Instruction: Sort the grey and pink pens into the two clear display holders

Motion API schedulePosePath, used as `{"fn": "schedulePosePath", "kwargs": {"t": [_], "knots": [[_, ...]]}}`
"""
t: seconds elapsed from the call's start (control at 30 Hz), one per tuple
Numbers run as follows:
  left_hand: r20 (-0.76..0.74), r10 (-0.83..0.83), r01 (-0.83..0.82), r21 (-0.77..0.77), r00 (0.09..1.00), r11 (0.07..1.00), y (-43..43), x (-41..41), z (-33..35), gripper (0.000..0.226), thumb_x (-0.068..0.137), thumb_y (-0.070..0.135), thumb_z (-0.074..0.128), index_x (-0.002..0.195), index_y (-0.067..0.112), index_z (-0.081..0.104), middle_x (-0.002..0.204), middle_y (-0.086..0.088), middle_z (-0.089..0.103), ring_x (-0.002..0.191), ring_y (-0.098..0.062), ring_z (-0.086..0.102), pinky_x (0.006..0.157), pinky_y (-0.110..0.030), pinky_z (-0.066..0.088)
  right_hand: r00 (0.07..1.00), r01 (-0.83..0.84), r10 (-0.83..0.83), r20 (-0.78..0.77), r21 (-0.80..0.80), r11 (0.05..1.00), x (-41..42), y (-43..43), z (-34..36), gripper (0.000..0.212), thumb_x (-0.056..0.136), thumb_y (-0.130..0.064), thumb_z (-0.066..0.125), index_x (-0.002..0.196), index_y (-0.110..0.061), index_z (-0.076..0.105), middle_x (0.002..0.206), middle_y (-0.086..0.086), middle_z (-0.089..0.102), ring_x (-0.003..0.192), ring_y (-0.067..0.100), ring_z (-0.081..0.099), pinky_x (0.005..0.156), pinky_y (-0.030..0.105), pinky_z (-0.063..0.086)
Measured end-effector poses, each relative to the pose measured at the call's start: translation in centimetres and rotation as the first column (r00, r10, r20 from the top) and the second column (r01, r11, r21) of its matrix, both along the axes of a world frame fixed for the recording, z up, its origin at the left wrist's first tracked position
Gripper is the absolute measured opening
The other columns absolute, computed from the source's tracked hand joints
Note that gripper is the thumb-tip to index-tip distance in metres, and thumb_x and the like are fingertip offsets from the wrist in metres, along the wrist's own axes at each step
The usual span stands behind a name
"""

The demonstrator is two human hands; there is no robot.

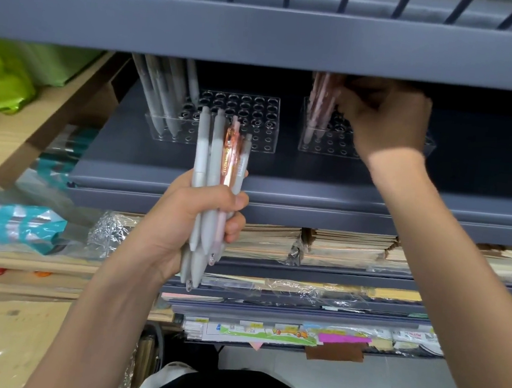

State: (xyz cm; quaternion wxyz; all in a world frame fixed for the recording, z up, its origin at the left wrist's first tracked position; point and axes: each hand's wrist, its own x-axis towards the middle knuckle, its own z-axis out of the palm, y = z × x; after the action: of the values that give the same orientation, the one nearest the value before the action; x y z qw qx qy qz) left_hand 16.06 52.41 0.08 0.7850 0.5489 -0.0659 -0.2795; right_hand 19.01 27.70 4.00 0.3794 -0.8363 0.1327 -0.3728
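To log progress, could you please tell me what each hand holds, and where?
The left hand grips a bundle of pens mid-barrel. The right hand is at the pink pens; grip unclear.

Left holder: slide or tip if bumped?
The left holder is probably light: thin clear plastic. Likely slides on the smooth shelf. Might tip left, as the tall grey pens crowd that end.

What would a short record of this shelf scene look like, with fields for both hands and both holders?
Left clear plastic holder: grey pens at its left end, many holes empty.
Right clear plastic holder: pink pens at its left end.
Left hand: grips a mixed bundle of grey and pink pens, upright.
Right hand: at the pink pens; grip too blurred to tell.
Dark grey shelf: both holders stand on it.
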Motion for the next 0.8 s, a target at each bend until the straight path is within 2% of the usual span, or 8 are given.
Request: {"fn": "schedulePosePath", "kwargs": {"t": [0.07, 0.13, 0.2, 0.27, 0.33, 0.43, 0.6, 0.8], "knots": [[0.003, -0.020, 0.020, -0.008, 1.000, 1.000, 0.1, 0.1, -0.1, 0.062, 0.069, 0.002, 0.063, 0.128, -0.008, 0.048, 0.070, -0.007, 0.052, 0.051, -0.019, 0.045, 0.048, -0.027, 0.042, 0.992, 0.010, -0.025, 0.121, 0.127, 0.992, -0.8, 0.4, 0.2, 0.020, 0.082, -0.034, 0.072, 0.083, -0.014, 0.075, 0.077, -0.003, 0.072, 0.073, 0.008, 0.066, 0.077, 0.028, 0.054], [0.009, -0.040, 0.041, -0.012, 0.999, 0.999, 0.1, 0.2, -0.1, 0.058, 0.069, 0.001, 0.063, 0.126, -0.002, 0.052, 0.069, -0.007, 0.052, 0.051, -0.019, 0.046, 0.048, -0.027, 0.043, 0.986, -0.066, 0.035, 0.160, 0.192, 0.979, -2.0, 1.7, 0.5, 0.015, 0.083, -0.031, 0.069, 0.074, -0.019, 0.069, 0.060, -0.005, 0.064, 0.055, 0.008, 0.055, 0.056, 0.028, 0.047], [0.018, -0.053, 0.054, -0.002, 0.998, 0.999, 0.0, 0.2, -0.2, 0.057, 0.071, 0.000, 0.063, 0.127, -0.002, 0.052, 0.069, -0.007, 0.052, 0.051, -0.019, 0.046, 0.048, -0.028, 0.043, 0.963, -0.265, 0.242, 0.122, 0.246, 0.932, -3.4, 3.5, 0.6, 0.010, 0.085, -0.025, 0.068, 0.075, -0.024, 0.067, 0.056, -0.006, 0.062, 0.043, 0.008, 0.048, 0.047, 0.021, 0.039], [0.037, -0.072, 0.072, 0.018, 0.997, 0.997, -0.3, 0.2, -0.2, 0.054, 0.071, 0.000, 0.063, 0.124, -0.001, 0.052, 0.068, -0.006, 0.052, 0.051, -0.019, 0.046, 0.049, -0.028, 0.043, 0.905, -0.411, 0.426, 0.003, 0.268, 0.871, -4.3, 5.1, 0.9, 0.011, 0.086, -0.024, 0.071, 0.076, -0.022, 0.068, 0.059, -0.001, 0.066, 0.040, 0.010, 0.048, 0.042, 0.020, 0.040], [0.062, -0.093, 0.091, 0.035, 0.994, 0.995, -0.7, 0.2, -0.1, 0.047, 0.070, 0.001, 0.063, 0.115, 0.006, 0.052, 0.066, -0.005, 0.051, 0.051, -0.020, 0.045, 0.049, -0.028, 0.042, 0.830, -0.503, 0.550, -0.091, 0.302, 0.810, -4.6, 6.3, 1.0, 0.010, 0.085, -0.024, 0.073, 0.083, -0.014, 0.070, 0.065, 0.005, 0.070, 0.044, 0.015, 0.055, 0.042, 0.025, 0.045], [0.093, -0.120, 0.116, 0.043, 0.988, 0.992, -1.0, 0.1, 0.0, 0.036, 0.069, 0.000, 0.063, 0.102, 0.008, 0.051, 0.065, -0.006, 0.049, 0.051, -0.021, 0.045, 0.049, -0.028, 0.042, 0.763, -0.565, 0.641, -0.086, 0.394, 0.725, -4.3, 7.1, 0.9, 0.018, 0.084, -0.016, 0.075, 0.094, -0.004, 0.066, 0.071, 0.013, 0.070, 0.051, 0.019, 0.060, 0.048, 0.029, 0.052], [0.103, -0.114, 0.110, 0.044, 0.988, 0.993, -1.1, 0.1, 0.1, 0.031, 0.070, 0.002, 0.067, 0.097, 0.008, 0.053, 0.067, -0.008, 0.049, 0.052, -0.021, 0.047, 0.051, -0.028, 0.044, 0.722, -0.596, 0.691, -0.032, 0.480, 0.644, -3.7, 6.9, 0.3, 0.016, 0.083, -0.008, 0.075, 0.093, -0.004, 0.063, 0.072, 0.010, 0.070, 0.059, 0.023, 0.065, 0.057, 0.030, 0.056], [0.050, -0.107, 0.110, -0.077, 0.993, 0.991, -1.1, 0.0, 0.4, 0.037, 0.067, 0.015, 0.073, 0.098, 0.007, 0.055, 0.072, -0.010, 0.046, 0.054, -0.020, 0.045, 0.052, -0.028, 0.043, 0.726, -0.594, 0.684, 0.074, 0.568, 0.569, -3.6, 6.4, -0.3, 0.013, 0.084, -0.006, 0.072, 0.096, -0.009, 0.066, 0.074, 0.006, 0.072, 0.062, 0.018, 0.068, 0.063, 0.029, 0.057]]}}
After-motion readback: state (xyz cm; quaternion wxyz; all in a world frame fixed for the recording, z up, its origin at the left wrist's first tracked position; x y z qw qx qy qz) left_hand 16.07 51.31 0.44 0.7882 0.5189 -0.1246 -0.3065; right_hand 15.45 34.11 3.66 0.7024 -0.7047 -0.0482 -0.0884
